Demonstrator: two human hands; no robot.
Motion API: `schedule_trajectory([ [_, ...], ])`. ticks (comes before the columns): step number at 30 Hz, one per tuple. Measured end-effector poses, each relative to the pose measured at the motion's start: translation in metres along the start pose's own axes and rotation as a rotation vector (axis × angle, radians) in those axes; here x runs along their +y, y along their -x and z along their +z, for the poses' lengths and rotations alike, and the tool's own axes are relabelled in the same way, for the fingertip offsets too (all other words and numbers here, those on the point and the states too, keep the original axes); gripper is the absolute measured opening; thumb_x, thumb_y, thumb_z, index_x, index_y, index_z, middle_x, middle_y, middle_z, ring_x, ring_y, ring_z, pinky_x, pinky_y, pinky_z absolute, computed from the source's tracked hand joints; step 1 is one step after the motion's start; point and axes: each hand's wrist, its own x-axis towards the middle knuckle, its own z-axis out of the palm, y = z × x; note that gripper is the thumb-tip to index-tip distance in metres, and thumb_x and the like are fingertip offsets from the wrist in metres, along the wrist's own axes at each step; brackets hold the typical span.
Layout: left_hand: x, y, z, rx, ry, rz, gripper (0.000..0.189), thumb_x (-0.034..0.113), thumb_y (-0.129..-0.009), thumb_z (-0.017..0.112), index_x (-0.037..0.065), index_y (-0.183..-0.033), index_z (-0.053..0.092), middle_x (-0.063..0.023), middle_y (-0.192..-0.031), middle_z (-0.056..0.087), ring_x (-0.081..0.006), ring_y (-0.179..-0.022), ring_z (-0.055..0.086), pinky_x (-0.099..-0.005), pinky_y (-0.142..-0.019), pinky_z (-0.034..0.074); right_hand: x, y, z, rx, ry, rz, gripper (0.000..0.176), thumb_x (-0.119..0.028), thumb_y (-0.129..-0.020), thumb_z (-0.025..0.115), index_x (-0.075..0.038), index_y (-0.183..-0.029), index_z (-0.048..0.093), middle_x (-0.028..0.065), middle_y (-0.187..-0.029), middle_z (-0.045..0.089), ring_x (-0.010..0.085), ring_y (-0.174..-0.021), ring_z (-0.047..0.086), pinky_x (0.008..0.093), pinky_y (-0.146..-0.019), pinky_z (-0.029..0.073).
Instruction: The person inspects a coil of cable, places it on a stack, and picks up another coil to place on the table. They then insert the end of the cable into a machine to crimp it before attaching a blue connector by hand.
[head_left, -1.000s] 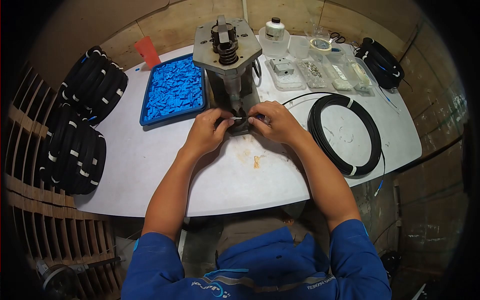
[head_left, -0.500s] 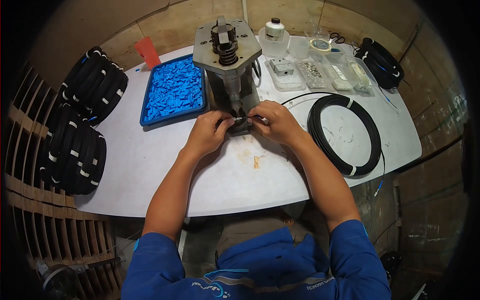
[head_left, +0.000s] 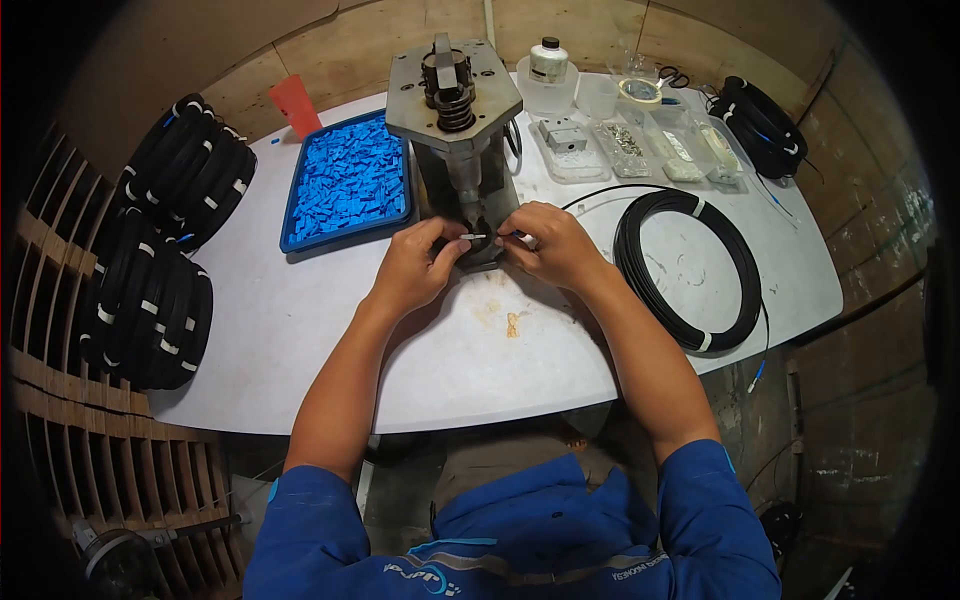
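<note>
My left hand [head_left: 415, 262] is closed in a pinch on a small silvery connector piece [head_left: 474, 237], which pokes out past the thumb and fingertip. Facing it, my right hand [head_left: 550, 243] pinches the end of a black cable [head_left: 576, 201]. Both sets of fingertips are at the base of a metal press [head_left: 457, 95], just under its ram. The cable runs from behind my right hand to a large black coil [head_left: 742, 260] lying on the table to the right.
A dark blue tray [head_left: 350, 240] of small blue pieces sits left of the press, with a red cup [head_left: 296, 106] behind it. Bundled black coils [head_left: 150, 300] stand at the left edge. Clear boxes of small parts [head_left: 625, 150], a bottle [head_left: 549, 62] and scissors [head_left: 674, 77] are back right.
Both hands stay at the press base with only a slight shift of the fingers. The silvery piece in my left hand now shows a bit more plainly.
</note>
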Motion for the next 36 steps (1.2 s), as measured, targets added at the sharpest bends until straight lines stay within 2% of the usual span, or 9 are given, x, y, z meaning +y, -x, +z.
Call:
schedule_trajectory([
  [13, 0.0, 0.0003, -0.0002, 0.015, 0.018, 0.066, 0.015, 0.01, -0.089, 0.072, -0.001, -0.099, 0.07, -0.0146, -0.094, 0.074, -0.0272, -0.084, 0.072, -0.0342, -0.072, 0.053, -0.0052, 0.0, -0.0009, -0.011, 0.027, 0.048, 0.015, -0.013, -0.082, 0.078, -0.005, -0.09, 0.068, 0.011, -0.085, 0.067, 0.031, -0.082, 0.066, 0.0403, -0.075, 0.054],
  [19, 0.0057, 0.0009, -0.0008, 0.008, 0.033, 0.016, 0.015, 0.011, -0.09, 0.073, -0.001, -0.099, 0.07, -0.0158, -0.095, 0.074, -0.0284, -0.085, 0.072, -0.0345, -0.074, 0.054, -0.0029, 0.0002, -0.001, -0.018, 0.014, 0.044, 0.014, -0.012, -0.082, 0.078, -0.006, -0.09, 0.068, 0.0103, -0.086, 0.067, 0.0305, -0.083, 0.066, 0.04, -0.076, 0.054],
  [24, 0.0033, 0.0008, 0.0021, 0.029, 0.013, 0.087, 0.015, 0.011, -0.091, 0.072, -0.002, -0.099, 0.069, -0.0171, -0.095, 0.074, -0.0298, -0.087, 0.073, -0.0351, -0.078, 0.054, -0.0003, -0.0025, -0.0013, 0.068, 0.054, -0.078, 0.014, -0.012, -0.079, 0.081, -0.008, -0.088, 0.071, 0.0059, -0.089, 0.067, 0.0271, -0.088, 0.066, 0.0389, -0.08, 0.053],
  [28, 0.0036, 0.0013, 0.0032, 0.05, -0.012, 0.132, 0.015, 0.011, -0.092, 0.072, -0.002, -0.099, 0.068, -0.0181, -0.094, 0.074, -0.0304, -0.088, 0.073, -0.0356, -0.08, 0.054, 0.0, -0.0018, -0.0024, 0.059, 0.062, -0.073, 0.016, -0.009, -0.078, 0.083, -0.008, -0.089, 0.072, 0.0056, -0.09, 0.068, 0.0268, -0.087, 0.066, 0.0378, -0.079, 0.053],
  [32, 0.0018, 0.0014, 0.0038, 0.053, -0.005, 0.145, 0.016, 0.011, -0.092, 0.072, -0.003, -0.1, 0.068, -0.0178, -0.093, 0.073, -0.0299, -0.088, 0.073, -0.0354, -0.08, 0.054, 0.0018, -0.0011, -0.002, 0.039, 0.062, -0.055, 0.014, -0.012, -0.079, 0.082, -0.009, -0.088, 0.073, 0.0046, -0.088, 0.068, 0.0259, -0.088, 0.066, 0.038, -0.081, 0.053],
  [36, 0.0042, 0.0029, 0.0044, 0.06, 0.012, 0.126, 0.016, 0.01, -0.093, 0.072, -0.003, -0.102, 0.068, -0.0164, -0.092, 0.073, -0.0272, -0.087, 0.073, -0.0344, -0.079, 0.054, 0.0001, -0.0019, -0.0032, 0.064, 0.046, -0.067, 0.013, -0.01, -0.079, 0.081, -0.009, -0.088, 0.073, 0.0049, -0.087, 0.068, 0.0261, -0.088, 0.066, 0.0382, -0.079, 0.053],
])
